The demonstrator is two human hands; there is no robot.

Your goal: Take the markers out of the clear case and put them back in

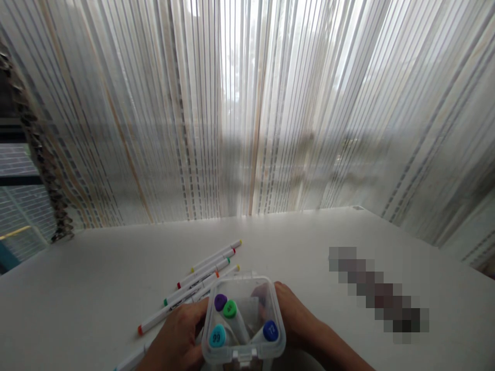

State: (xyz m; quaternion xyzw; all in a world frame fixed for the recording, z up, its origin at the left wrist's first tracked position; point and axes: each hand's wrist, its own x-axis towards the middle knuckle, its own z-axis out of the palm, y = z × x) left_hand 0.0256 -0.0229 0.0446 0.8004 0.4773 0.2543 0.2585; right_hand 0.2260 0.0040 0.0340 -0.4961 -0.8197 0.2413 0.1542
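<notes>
A clear plastic box (209, 322) stands in front of me with its open top facing up. Inside it are several capped markers: a purple one (220, 302), a light green one (230, 309), a cyan one (217, 337) and a dark blue one (270, 331). My left hand (180, 332) is closed against the left wall of the box, its fingertips hidden behind the plastic. On the opposite side, my right hand (288, 312) wraps round the wall, and its fingers show blurred through it. White markers, such as an orange-capped one (154, 319), lie beside my left hand.
More loose markers with green (197, 282), red (207, 268) and yellow (216, 256) caps lie slanted on the white table (96, 283). A long pixelated object (381, 293) rests at the right. Behind the table hangs a striped sheer curtain (240, 129).
</notes>
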